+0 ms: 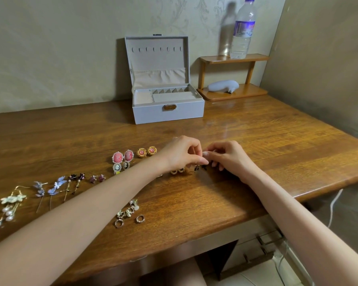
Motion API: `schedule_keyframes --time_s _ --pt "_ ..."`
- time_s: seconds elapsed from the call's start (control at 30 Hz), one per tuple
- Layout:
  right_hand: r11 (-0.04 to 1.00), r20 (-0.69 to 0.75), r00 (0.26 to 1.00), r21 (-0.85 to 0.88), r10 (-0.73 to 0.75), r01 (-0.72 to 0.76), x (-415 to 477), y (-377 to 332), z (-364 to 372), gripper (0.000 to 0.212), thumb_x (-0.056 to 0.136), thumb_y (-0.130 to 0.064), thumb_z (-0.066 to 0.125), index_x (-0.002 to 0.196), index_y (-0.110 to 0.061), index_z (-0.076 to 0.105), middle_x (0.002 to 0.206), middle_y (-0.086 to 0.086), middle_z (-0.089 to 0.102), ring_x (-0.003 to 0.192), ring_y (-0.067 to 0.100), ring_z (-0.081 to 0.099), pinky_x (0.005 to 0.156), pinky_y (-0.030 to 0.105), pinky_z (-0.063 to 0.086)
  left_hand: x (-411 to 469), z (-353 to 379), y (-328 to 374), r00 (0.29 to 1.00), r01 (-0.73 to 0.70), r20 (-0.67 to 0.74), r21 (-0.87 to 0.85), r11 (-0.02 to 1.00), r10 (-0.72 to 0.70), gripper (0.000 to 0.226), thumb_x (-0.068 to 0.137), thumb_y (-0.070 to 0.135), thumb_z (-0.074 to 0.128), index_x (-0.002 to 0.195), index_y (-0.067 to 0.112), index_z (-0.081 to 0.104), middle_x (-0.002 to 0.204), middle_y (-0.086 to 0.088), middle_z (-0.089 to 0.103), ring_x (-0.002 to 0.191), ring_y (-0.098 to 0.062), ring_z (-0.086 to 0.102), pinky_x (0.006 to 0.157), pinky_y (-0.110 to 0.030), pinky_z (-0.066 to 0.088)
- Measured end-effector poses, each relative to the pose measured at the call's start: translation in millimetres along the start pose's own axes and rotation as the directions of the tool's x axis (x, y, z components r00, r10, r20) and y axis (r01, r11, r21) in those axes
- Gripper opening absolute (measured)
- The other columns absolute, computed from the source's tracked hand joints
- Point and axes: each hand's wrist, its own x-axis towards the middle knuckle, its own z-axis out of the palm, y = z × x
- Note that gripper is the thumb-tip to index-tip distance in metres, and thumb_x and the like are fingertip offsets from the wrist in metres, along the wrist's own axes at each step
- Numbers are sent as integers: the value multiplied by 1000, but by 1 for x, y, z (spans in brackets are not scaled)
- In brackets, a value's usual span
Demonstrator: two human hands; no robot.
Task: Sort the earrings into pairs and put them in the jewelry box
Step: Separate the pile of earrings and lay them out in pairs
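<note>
Closely, left hand [180,153] meets right hand [229,156]; dark earrings [197,167] beneath.

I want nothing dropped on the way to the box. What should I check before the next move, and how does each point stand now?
1. Jewelry box lid open: ok.
2. Pink cameo earrings side by side: ok.
3. Gold-rimmed pink studs side by side: ok.
4. Small dark earrings gripped by left hand or right hand: cannot tell; fingertips meet just above them.
5. Small hoops well back from table's front edge: not ok, they lie near it.
</note>
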Motion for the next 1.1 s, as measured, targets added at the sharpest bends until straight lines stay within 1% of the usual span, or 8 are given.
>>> schedule_keyframes --time_s 0.17,0.3,0.5,0.67,0.8,0.93,1.03,1.1 --pt "1000 4 1000 25 3 -3 0 2 0 11 85 -20 67 88 -10 71 68 3 66 52 1 55 47 14 43 5 5 -3 996 53 -72 27 998 -51 18 73 25 77 76 11 66 71 0 66 61 -9 61 61 -19 48" --pt "1000 1 1000 27 -2 2 0 2 0 9 85 -19 67 88 -11 71 71 2 67 53 2 55 47 14 44 6 4 -5 997 52 -60 12 999 -51 10 76 16 74 81 10 69 81 -3 70 71 -12 67 72 -25 56" --pt "1000 -6 1000 21 -7 8 0 2 1 9 85 -19 67 88 -11 71 69 0 66 51 1 55 47 13 43 7 3 -7 998 50 -45 59 997 -47 6 80 19 70 86 17 68 80 7 63 79 -8 61 77 -26 50" --pt "1000 -6 1000 13 -17 17 1 4 1 7 86 -16 66 87 -11 70 70 2 67 52 3 56 46 14 42 3 -5 -3 997 64 46 -200 978 -56 7 85 13 65 91 10 65 83 1 66 75 -6 64 64 -17 52" --pt "1000 -9 1000 -4 -22 22 1 3 1 6 86 -14 64 86 -12 70 65 1 64 51 2 55 45 13 42 -2 -9 3 991 50 130 -276 960 -14 12 85 8 63 95 2 64 78 1 67 67 -3 62 66 -17 52" --pt "1000 -3 1000 -15 -27 27 1 3 1 9 87 -15 64 89 -9 70 69 6 66 53 5 56 47 14 44 -4 -4 1 987 54 157 -235 971 -17 9 86 10 63 94 7 64 78 1 68 67 -3 63 68 -19 52" --pt "1000 -9 1000 -15 -27 27 1 4 1 10 86 -15 64 90 -8 71 70 6 66 53 4 56 47 14 44 -3 0 0 987 50 155 -140 989 -28 7 87 17 62 94 14 63 76 7 63 66 2 58 65 -19 46" --pt "999 -8 1000 -23 -29 29 1 4 0 10 87 -15 64 90 -8 71 72 8 67 54 5 56 47 14 45 -2 1 -1 988 50 151 -101 994 -35 8 88 19 61 95 16 63 74 8 60 66 -2 54 65 -20 43"
